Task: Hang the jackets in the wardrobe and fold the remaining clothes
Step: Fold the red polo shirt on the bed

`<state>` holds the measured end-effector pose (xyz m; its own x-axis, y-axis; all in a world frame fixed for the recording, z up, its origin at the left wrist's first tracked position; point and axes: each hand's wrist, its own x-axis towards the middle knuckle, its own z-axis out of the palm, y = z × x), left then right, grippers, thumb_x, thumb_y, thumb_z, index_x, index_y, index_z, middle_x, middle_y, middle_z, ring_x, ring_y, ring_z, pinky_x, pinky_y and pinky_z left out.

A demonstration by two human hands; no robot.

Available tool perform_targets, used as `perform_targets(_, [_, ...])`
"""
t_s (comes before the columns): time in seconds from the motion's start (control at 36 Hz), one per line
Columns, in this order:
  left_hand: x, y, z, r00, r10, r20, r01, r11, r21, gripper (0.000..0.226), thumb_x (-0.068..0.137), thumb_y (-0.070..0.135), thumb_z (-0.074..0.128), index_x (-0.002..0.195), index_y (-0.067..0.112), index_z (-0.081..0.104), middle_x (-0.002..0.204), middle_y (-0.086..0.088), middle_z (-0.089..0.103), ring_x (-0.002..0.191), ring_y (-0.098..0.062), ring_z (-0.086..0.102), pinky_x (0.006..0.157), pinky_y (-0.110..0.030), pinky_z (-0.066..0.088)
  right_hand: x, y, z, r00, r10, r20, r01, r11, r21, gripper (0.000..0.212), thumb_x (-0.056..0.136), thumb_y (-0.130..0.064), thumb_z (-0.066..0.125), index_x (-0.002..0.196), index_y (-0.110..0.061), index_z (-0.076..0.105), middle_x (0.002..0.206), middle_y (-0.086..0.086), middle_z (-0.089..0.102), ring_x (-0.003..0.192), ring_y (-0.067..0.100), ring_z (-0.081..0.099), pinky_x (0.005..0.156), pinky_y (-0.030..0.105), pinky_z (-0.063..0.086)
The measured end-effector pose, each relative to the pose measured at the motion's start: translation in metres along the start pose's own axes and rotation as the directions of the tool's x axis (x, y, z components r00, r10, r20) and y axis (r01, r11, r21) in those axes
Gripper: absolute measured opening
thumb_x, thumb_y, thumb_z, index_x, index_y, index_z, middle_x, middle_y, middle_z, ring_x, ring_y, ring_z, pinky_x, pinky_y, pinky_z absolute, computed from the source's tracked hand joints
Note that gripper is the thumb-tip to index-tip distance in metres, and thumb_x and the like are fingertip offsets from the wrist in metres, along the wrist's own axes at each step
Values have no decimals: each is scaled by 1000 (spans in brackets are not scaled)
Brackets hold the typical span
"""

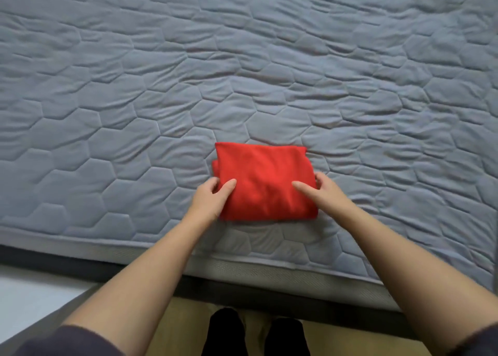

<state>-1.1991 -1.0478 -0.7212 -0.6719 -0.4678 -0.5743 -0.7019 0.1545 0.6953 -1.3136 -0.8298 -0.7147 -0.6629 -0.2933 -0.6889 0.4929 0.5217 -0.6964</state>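
A red garment lies folded into a compact rectangle on the grey quilted bed, near its front edge. My left hand grips the garment's left edge, thumb on top and fingers tucked under the side. My right hand grips the right edge the same way, thumb resting on the cloth. Both forearms reach in from below. No jackets or wardrobe are in view.
The bed's front edge runs across the lower frame with a dark base below it. My feet in dark socks stand on a tan floor. A pale surface sits at the lower left.
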Motion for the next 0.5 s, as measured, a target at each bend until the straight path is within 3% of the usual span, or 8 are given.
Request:
perform_targets(0.08, [8, 2, -1, 998, 2, 59, 3, 997, -81, 6, 90, 13, 62, 96, 12, 59, 93, -4, 65, 83, -13, 58, 76, -18, 46, 8, -16, 2, 994, 50, 97, -59, 994, 87, 27, 90, -22, 65, 116, -16, 60, 105, -1, 68, 85, 4, 64, 64, 10, 51])
perform_targets(0.11, [8, 3, -1, 995, 2, 99, 15, 985, -169, 14, 90, 6, 61, 100, 14, 56, 100, -5, 65, 87, -11, 60, 81, -21, 48, 9, -18, 3, 989, 86, 121, -103, 985, 139, 27, 91, -19, 63, 118, -14, 60, 104, 0, 69, 84, 6, 64, 62, 12, 51])
perform_targets(0.17, [4, 1, -3, 985, 24, 170, 32, 946, -322, 29, 87, -1, 62, 108, 17, 52, 106, 0, 64, 88, 0, 63, 79, -14, 49, 7, -16, 2, 982, 128, 142, -162, 951, 262, 30, 90, -9, 60, 120, -10, 60, 99, 3, 69, 83, 12, 64, 67, 19, 53])
perform_targets(0.22, [-1, -1, -6, 982, 9, 190, 62, 929, -365, 36, 84, 9, 69, 114, 16, 52, 107, 7, 65, 90, 4, 63, 80, -13, 49, 2, -10, 1, 979, 120, 162, -173, 911, 374, 37, 87, -1, 58, 124, -5, 57, 102, 7, 68, 88, 17, 64, 80, 26, 53])
perform_targets(0.28, [-10, -3, -9, 984, -39, 172, 103, 921, -376, 29, 81, 26, 72, 106, 23, 59, 98, 16, 68, 86, 7, 64, 77, -12, 50, -8, -1, -1, 975, 94, 201, -174, 886, 429, 46, 83, -6, 60, 128, -5, 52, 114, 11, 66, 100, 21, 62, 92, 33, 50])
perform_targets(0.33, [-21, -9, -9, 979, -91, 185, 154, 919, -364, 6, 87, 28, 65, 92, 27, 62, 80, 22, 69, 75, 13, 63, 66, -5, 47, -21, 7, -3, 961, 79, 264, -192, 877, 440, 50, 80, -20, 62, 128, -11, 53, 122, 8, 65, 109, 19, 61, 98, 33, 48])
perform_targets(0.42, [-35, -17, -6, 976, -106, 192, 160, 945, -287, 11, 90, 28, 60, 80, 28, 65, 67, 24, 68, 67, 16, 61, 60, -1, 44, -34, 17, -3, 940, 85, 332, -217, 896, 388, 43, 78, -28, 63, 119, -17, 60, 113, 0, 70, 100, 10, 65, 84, 21, 53])
perform_targets(0.5, [-36, -17, -4, 983, -107, 149, 144, 952, -269, 16, 90, 33, 59, 77, 26, 66, 64, 26, 67, 66, 16, 61, 59, -1, 43, -31, 19, -1, 963, 47, 264, -158, 896, 416, 40, 77, -24, 64, 117, -16, 60, 105, -3, 72, 94, 7, 66, 77, 17, 52])
